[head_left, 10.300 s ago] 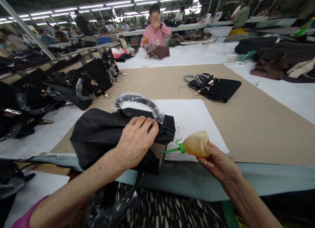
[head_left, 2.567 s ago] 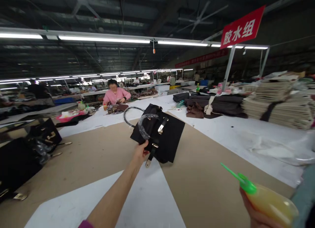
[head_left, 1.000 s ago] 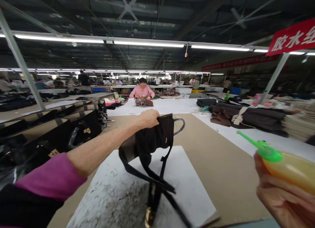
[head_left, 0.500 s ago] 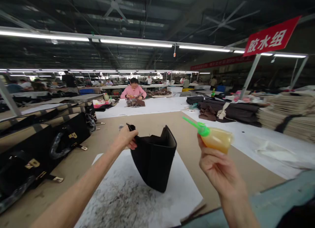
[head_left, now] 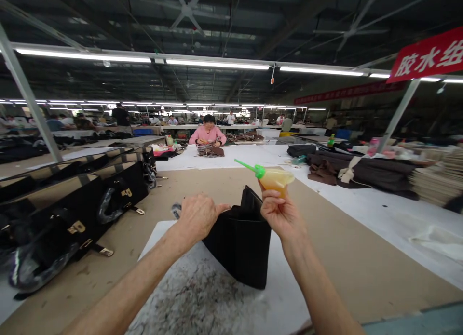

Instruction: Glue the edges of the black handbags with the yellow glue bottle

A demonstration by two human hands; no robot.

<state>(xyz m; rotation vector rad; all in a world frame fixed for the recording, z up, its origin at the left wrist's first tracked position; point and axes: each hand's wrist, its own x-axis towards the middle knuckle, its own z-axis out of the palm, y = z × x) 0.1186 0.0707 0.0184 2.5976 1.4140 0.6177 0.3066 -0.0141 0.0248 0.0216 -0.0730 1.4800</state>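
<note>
A black bag piece [head_left: 240, 250], folded with a gap at its top, stands on a stained white sheet [head_left: 173, 296]. My left hand [head_left: 200, 217] is closed on its upper left edge, thumb pointing right along the rim. Above the piece's right side, my right hand [head_left: 280, 207] grips a glue bottle [head_left: 277, 180] of soft clear plastic with yellowish liquid inside. Its green nozzle points left and slightly up, apart from the black piece.
Black handbags [head_left: 123, 185] with gold clasps line the left side. Dark folded fabric [head_left: 365, 173] and stacked beige sheets [head_left: 439, 180] lie at right. A person in pink [head_left: 208, 132] works across the table. Brown board [head_left: 347, 238] covers the near tabletop.
My right hand has brought the glue bottle left, close over the black piece. My left hand has turned, its back now toward me. The view has swung slightly left.
</note>
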